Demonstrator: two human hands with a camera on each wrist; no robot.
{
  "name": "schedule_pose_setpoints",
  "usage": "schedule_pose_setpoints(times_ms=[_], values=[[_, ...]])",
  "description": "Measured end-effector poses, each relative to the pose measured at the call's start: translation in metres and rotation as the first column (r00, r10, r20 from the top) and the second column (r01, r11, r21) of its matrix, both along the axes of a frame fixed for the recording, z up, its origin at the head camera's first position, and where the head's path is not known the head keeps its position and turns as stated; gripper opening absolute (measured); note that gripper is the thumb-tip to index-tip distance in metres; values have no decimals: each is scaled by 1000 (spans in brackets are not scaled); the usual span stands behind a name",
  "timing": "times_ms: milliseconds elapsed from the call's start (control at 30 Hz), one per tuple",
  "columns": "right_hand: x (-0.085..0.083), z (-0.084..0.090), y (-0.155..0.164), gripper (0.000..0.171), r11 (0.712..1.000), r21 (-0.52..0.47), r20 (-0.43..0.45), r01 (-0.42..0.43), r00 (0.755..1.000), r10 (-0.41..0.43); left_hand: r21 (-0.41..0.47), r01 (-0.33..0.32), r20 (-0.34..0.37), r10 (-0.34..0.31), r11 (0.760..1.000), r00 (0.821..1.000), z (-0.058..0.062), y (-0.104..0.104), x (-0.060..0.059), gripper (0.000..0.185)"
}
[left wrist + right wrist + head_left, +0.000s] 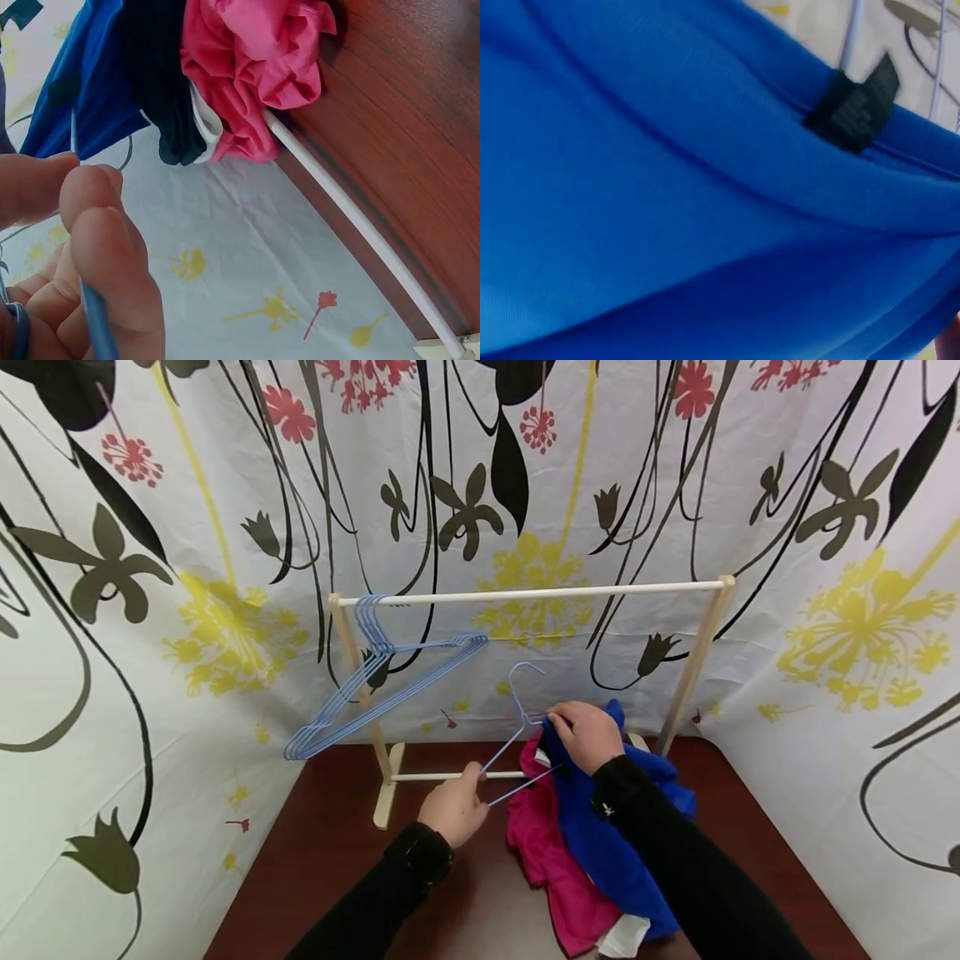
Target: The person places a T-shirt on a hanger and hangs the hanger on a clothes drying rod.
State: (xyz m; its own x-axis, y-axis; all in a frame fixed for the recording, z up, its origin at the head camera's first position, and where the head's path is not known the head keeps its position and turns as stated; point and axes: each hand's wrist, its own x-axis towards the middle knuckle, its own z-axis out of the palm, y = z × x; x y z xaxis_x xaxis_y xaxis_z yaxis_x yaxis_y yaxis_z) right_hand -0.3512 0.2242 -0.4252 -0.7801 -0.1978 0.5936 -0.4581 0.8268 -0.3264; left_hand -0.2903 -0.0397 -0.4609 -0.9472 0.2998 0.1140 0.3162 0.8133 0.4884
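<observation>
My left hand [456, 806] pinches one end of a light blue wire hanger [504, 750], whose hook points up. The hanger's other end runs into the neck opening of a blue shirt [592, 827]. Beside the hanger's neck, my right hand [588, 737] grips the shirt's upper edge. A dark label [855, 109] shows inside the collar in the right wrist view, with a bit of the wire behind it. Under and left of the shirt lies a crumpled pink garment [540, 843]. Dark cloth [154, 75] hangs between blue and pink in the left wrist view.
Several light blue hangers [390, 710] hang at the left end of a small rack's white rail [525, 596]. The rack's wooden posts [693, 668] and low white bar [450, 776] stand on a dark red-brown table [315, 860]. Flower-patterned cloth [465, 443] surrounds it.
</observation>
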Motion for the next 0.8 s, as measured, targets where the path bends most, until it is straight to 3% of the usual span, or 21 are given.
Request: schedule_pose_setpoints(times_ms=[333, 533, 667, 800], values=[[10, 5, -11, 16, 998, -45, -4, -46, 999, 46, 50, 10, 37, -11, 999, 999, -4, 16, -5, 42], [6, 0, -9, 13, 983, -94, 16, -160, 987, 162, 95, 16, 36, -19, 995, 999, -8, 22, -4, 37], [4, -4, -9, 22, 979, -30, 48, -201, 978, 203, 87, 26, 15, -28, 996, 999, -10, 26, -3, 35], [6, -5, -7, 32, 983, 46, 44, -176, 984, 174, 90, 70, 24, -72, 994, 997, -10, 29, -1, 38]])
